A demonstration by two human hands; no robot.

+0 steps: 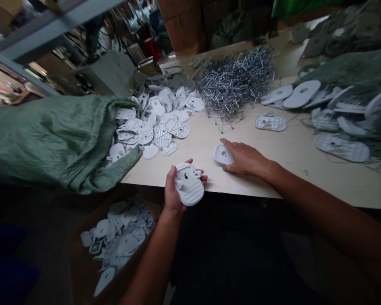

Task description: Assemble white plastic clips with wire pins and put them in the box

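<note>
- Head view: left hand [172,194] with its grip clasped around a white ribbed piece [191,189], at the front edge of the desk [205,135].
- Right hand [246,159] with its grip pinching a white rounded piece [222,156], above or on the desk; I cannot tell which.
- Beyond both hands, a heap of metal pins [241,76].
- Leftward, loose white parts [162,133] beside a green sack [51,135].

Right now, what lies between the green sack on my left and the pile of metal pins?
A heap of white plastic pieces lies on the table there; the head view shows it.
</note>
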